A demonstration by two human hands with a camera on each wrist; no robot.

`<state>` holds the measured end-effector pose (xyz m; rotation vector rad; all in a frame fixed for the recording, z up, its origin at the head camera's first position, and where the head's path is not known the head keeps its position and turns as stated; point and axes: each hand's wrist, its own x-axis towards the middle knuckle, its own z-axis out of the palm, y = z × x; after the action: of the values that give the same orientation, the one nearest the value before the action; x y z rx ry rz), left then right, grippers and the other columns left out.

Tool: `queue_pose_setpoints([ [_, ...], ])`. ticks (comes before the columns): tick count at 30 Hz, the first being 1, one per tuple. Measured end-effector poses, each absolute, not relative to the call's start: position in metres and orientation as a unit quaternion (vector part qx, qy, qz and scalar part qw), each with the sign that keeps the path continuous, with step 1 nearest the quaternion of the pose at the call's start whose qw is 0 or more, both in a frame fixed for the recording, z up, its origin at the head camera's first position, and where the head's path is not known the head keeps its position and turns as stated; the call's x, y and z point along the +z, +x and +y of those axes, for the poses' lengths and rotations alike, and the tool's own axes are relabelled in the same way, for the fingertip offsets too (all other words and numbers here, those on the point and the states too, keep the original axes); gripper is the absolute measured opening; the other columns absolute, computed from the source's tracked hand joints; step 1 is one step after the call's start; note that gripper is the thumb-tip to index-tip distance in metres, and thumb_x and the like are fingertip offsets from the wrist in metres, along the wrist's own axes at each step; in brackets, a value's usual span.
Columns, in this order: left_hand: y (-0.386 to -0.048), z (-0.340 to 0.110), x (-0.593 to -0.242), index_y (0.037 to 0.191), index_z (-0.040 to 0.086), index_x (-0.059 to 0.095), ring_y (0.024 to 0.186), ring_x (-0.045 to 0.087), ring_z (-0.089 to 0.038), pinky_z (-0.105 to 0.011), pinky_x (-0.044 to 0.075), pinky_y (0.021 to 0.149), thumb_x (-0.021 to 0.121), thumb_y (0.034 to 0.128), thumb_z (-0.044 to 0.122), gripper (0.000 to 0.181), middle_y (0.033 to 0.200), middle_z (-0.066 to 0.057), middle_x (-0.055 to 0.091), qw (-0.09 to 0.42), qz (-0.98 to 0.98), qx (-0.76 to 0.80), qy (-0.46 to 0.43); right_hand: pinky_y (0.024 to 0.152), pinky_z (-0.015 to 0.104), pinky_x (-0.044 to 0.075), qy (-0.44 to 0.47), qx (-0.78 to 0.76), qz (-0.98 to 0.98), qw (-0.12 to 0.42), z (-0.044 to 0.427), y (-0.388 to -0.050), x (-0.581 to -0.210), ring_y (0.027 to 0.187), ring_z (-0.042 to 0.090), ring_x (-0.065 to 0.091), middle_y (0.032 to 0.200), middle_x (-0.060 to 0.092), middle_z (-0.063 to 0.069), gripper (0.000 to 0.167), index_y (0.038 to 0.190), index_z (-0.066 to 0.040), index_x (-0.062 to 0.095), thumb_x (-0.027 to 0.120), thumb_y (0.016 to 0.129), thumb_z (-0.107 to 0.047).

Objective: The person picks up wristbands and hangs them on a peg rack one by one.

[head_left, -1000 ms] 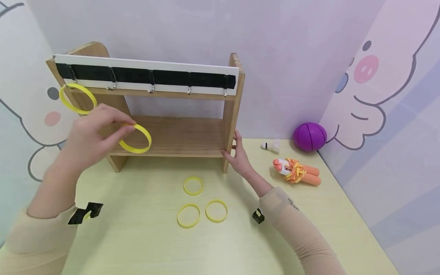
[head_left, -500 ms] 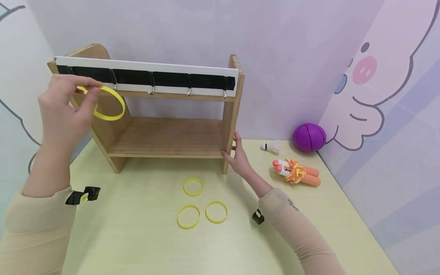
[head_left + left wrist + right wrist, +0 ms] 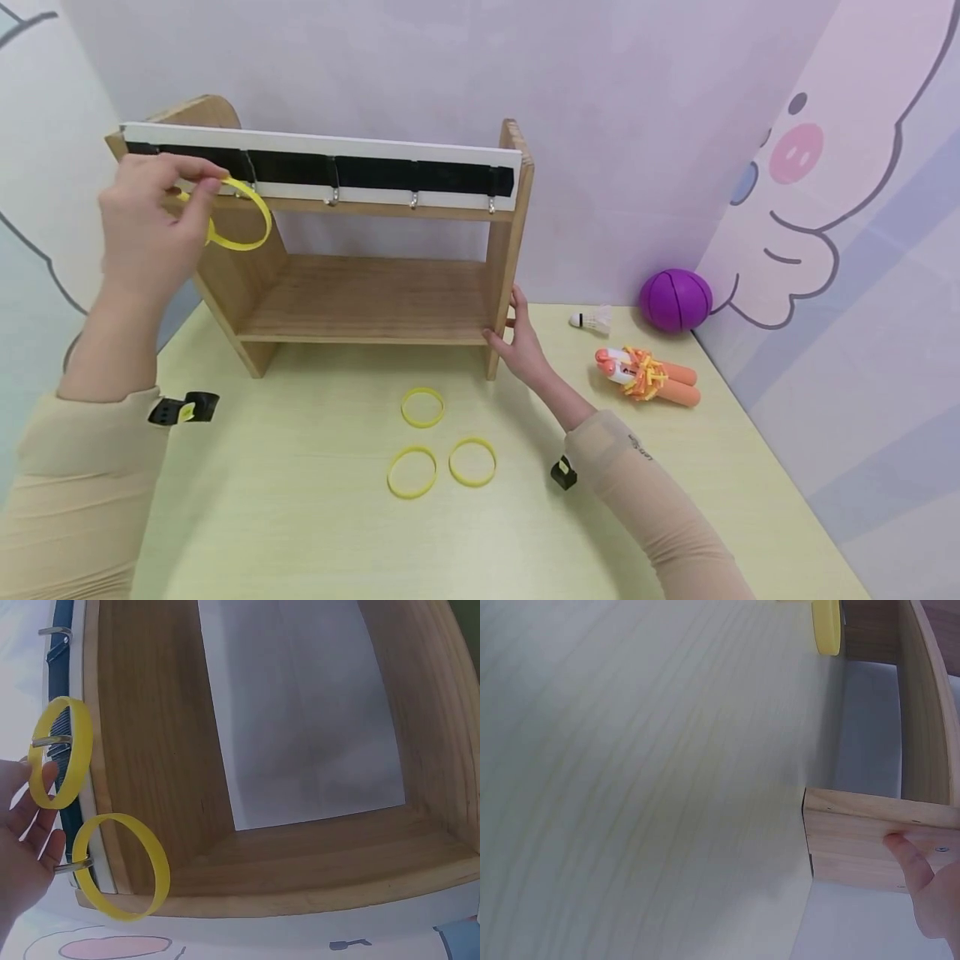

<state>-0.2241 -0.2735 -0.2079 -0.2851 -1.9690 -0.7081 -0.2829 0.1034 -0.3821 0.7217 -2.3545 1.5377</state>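
My left hand (image 3: 150, 225) pinches a yellow ring (image 3: 267, 218) at the wooden rack's (image 3: 375, 296) hook strip (image 3: 375, 172). In the left wrist view this ring (image 3: 85, 750) encircles the second hook (image 3: 46, 741), with the left hand's (image 3: 26, 840) fingers at its edge. Another yellow ring (image 3: 161, 870) hangs on the end hook (image 3: 69, 867), partly hidden behind the hand in the head view. My right hand (image 3: 525, 346) rests against the rack's right side; in the right wrist view a digit of this hand (image 3: 934, 896) presses the panel's outer face (image 3: 847, 851).
Three yellow rings (image 3: 422, 389) (image 3: 412, 497) (image 3: 472, 484) lie on the table (image 3: 315, 517) in front of the rack. A shuttlecock (image 3: 596, 319), a purple ball (image 3: 677, 300) and an orange-and-white toy (image 3: 660, 379) are at the right. Walls stand behind and beside the table.
My left hand has moved up and left, bringing its ring from in front of the lower shelf to the hook strip. The right hand has stayed against the rack.
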Motion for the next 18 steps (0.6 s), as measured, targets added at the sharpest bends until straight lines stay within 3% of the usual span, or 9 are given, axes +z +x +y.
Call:
queue_pose_setpoints([
  [4,-0.224,-0.269,-0.208,0.098,-0.001,0.071,0.089,0.032,0.012,-0.016,0.024,0.078,0.06,0.091,0.008,0.016,0.081,0.044,0.04,0.48,-0.826,-0.275,-0.106,0.078,0.05,0.054,0.245,0.524,-0.808,0.114,0.104,-0.283,-0.382,0.105,0.047,0.055,0.138,0.034,0.028,0.08,0.147,-0.006,0.009,0.061,0.087,0.005],
  [6,-0.222,-0.266,-0.208,0.098,-0.001,0.071,0.09,0.032,0.009,-0.023,0.025,0.081,0.06,0.0909,0.008,0.016,0.081,0.038,0.044,0.472,-0.833,-0.269,-0.107,0.078,0.05,0.054,0.244,0.523,-0.809,0.112,0.104,-0.283,-0.382,0.106,0.047,0.055,0.139,0.034,0.028,0.08,0.147,-0.007,0.009,0.061,0.087,0.004],
  [9,-0.221,-0.262,-0.207,0.098,-0.003,0.07,0.091,0.031,0.005,-0.033,0.027,0.085,0.059,0.0905,0.004,0.015,0.078,0.011,0.062,0.472,-0.834,-0.261,-0.115,0.078,0.05,0.054,0.245,0.522,-0.809,0.114,0.104,-0.282,-0.381,0.106,0.047,0.055,0.139,0.034,0.028,0.08,0.147,-0.007,0.009,0.061,0.087,0.004],
  [12,-0.222,-0.261,-0.207,0.097,-0.005,0.07,0.091,0.04,-0.009,-0.037,0.027,0.086,0.058,0.0906,0.002,0.015,0.085,-0.02,0.067,0.475,-0.835,-0.247,-0.124,0.078,0.049,0.054,0.246,0.519,-0.81,0.116,0.103,-0.281,-0.379,0.105,0.046,0.056,0.139,0.034,0.029,0.079,0.147,-0.006,0.009,0.06,0.087,0.004],
  [16,-0.221,-0.262,-0.207,0.097,-0.004,0.071,0.094,0.048,-0.034,-0.033,0.028,0.086,0.059,0.0897,0.001,0.014,0.092,-0.024,0.068,0.491,-0.827,-0.239,-0.139,0.078,0.048,0.054,0.249,0.519,-0.809,0.116,0.104,-0.282,-0.38,0.105,0.045,0.056,0.14,0.034,0.028,0.08,0.146,-0.005,0.008,0.061,0.087,0.004],
  [18,-0.219,-0.26,-0.206,0.098,-0.003,0.071,0.094,0.05,-0.037,-0.029,0.029,0.086,0.059,0.0895,0.001,0.015,0.093,-0.023,0.069,0.502,-0.818,-0.239,-0.148,0.078,0.048,0.054,0.251,0.522,-0.807,0.117,0.105,-0.286,-0.385,0.104,0.046,0.056,0.14,0.033,0.028,0.08,0.146,-0.006,0.008,0.061,0.087,0.004],
])
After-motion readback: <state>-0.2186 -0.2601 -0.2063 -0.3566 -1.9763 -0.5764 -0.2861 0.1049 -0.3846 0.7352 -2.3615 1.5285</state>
